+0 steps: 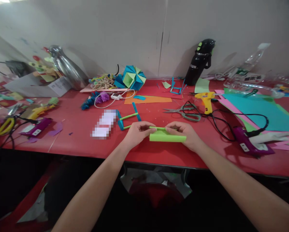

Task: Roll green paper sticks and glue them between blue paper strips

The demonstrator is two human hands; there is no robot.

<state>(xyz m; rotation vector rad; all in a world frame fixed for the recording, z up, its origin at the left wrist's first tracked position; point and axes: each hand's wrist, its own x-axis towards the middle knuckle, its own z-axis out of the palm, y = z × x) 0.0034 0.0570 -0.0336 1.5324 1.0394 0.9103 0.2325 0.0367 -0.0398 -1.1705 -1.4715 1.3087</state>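
Note:
A sheet of lime green paper (168,138), curled or partly rolled, is between my hands near the table's front edge. My left hand (140,132) pinches its left end between thumb and fingers. At the right, my right hand (181,131) grips the paper's upper edge in the same way. Just beyond my left hand lies a small frame of blue strips and green rolled sticks (129,116). Scissors with grey-green handles (191,116) rest beyond my right hand.
On the red table (74,129) are a yellow glue gun (206,101) with a black cord, a purple power strip (252,143), coloured paper sheets (262,112), a black bottle (199,62), a folded paper ball (133,78) and a steel flask (68,67). A blurred white object lies left.

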